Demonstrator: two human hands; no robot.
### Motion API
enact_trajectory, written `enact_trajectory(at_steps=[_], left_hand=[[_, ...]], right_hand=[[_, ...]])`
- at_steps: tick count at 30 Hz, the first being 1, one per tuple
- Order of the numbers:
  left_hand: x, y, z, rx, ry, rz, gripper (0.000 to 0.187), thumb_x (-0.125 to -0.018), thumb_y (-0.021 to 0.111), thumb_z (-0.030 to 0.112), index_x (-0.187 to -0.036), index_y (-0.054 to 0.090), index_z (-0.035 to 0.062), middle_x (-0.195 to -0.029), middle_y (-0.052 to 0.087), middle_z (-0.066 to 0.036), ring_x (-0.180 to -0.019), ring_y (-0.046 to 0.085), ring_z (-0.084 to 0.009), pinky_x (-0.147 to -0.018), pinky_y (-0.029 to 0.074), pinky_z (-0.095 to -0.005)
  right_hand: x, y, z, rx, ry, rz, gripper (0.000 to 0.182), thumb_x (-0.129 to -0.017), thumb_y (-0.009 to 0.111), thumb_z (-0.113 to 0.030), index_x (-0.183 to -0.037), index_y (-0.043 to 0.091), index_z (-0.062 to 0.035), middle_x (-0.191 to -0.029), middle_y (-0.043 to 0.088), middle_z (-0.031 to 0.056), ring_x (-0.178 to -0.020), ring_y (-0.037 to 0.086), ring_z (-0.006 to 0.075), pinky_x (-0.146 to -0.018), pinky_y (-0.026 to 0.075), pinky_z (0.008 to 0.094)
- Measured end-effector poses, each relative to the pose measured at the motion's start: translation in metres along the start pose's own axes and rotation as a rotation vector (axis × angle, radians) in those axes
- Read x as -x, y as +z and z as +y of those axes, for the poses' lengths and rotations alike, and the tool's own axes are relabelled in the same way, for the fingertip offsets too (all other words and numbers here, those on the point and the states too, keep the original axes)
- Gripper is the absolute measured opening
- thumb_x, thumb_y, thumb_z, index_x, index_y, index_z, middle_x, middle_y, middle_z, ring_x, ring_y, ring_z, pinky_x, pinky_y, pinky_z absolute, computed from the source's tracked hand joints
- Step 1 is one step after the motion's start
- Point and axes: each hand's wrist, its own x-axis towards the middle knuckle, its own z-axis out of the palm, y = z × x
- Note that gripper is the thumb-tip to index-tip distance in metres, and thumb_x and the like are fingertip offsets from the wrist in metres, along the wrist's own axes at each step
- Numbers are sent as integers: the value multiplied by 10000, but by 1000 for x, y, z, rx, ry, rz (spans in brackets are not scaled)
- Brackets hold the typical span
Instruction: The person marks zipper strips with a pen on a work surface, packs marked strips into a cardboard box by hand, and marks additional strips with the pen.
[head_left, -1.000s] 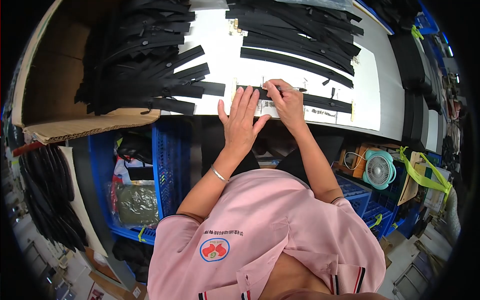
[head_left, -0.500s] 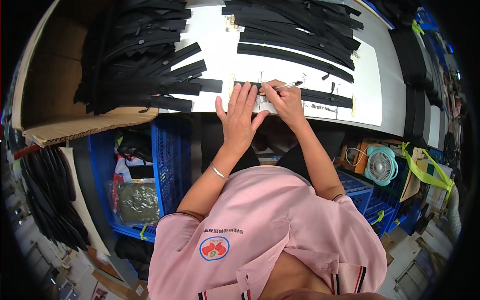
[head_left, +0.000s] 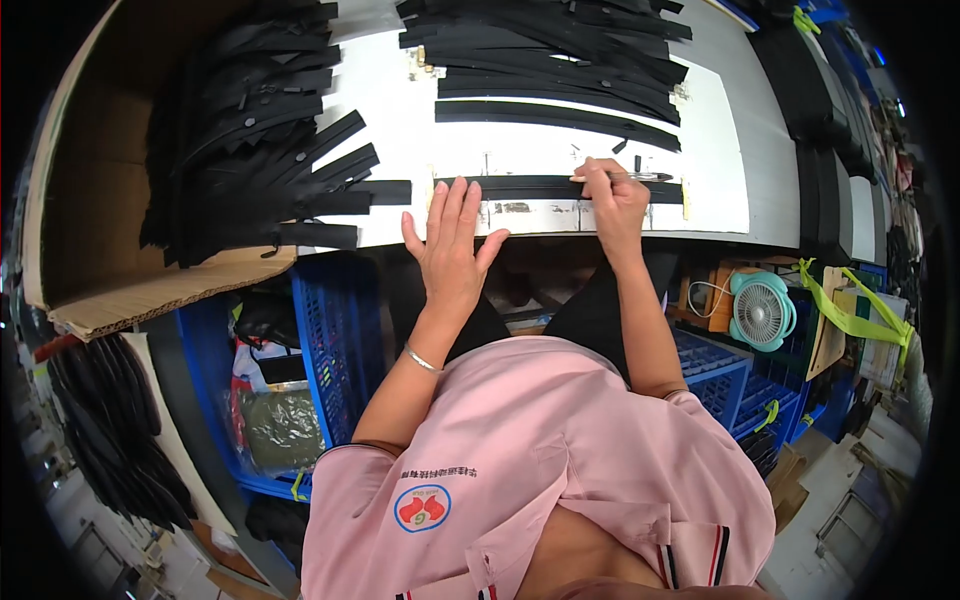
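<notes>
Now left hand (head_left: 452, 245) flat on strip (head_left: 540, 187) — right hand (head_left: 612, 198) pinching pen (head_left: 628, 177).

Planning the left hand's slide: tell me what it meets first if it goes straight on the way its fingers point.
The left hand lies flat, fingers up-table. First comes the black strip at its fingertips, probably already touched; depth is unclear.

A factory or garment workshop station. A white desk (head_left: 770, 190) is heaped with black zipper strips (head_left: 560, 60), more spilling from a large cardboard box (head_left: 110, 200) (on the person's left). Under the desk stand blue plastic crates (head_left: 330, 330) stuffed with bagged material, and a small teal fan (head_left: 762, 312). The person wears a pink uniform shirt (head_left: 540, 470) with a logo.
</notes>
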Motion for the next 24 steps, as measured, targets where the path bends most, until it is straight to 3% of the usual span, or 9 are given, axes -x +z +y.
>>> enact_trajectory(at_steps=[3, 12, 16, 24], left_hand=[[0, 0, 0, -5, -1, -16, 705, -879, 748, 392, -1483, 495, 133, -1528, 486, -51, -1457, 372, -241, -1196, 60, -561], [-9, -9, 32, 47, 5, -125, 725, -919, 705, 368, -1536, 418, 120, -1603, 377, -101, -1516, 266, -298, -1167, -28, -639], [-16, 6, 60, 176, 127, -188, 693, -933, 679, 395, -1524, 437, 124, -1579, 416, -90, -1497, 303, -286, -1176, -24, -630], [-14, 19, 63, 109, 113, -209, 635, -934, 689, 358, -1487, 485, 123, -1556, 449, -71, -1479, 338, -265, -1186, 25, -614]], right_hand=[[-6, -15, 18, 141, -11, -11, 251, -976, 639, -160, -843, 741, 26, -658, 667, 45, -551, 535, 55, -523, 411, 238], [-6, -13, 20, 125, -30, -37, 261, -974, 650, -178, -846, 734, 33, -658, 673, 60, -536, 558, 72, -517, 418, 251], [-6, -13, 25, 140, -41, -39, 249, -965, 653, -169, -839, 732, 30, -704, 707, 69, -543, 595, 95, -522, 439, 258], [-5, -12, 26, 159, -115, -43, 227, -941, 663, -147, -809, 719, 28, -753, 730, 71, -563, 647, 141, -526, 461, 266]])
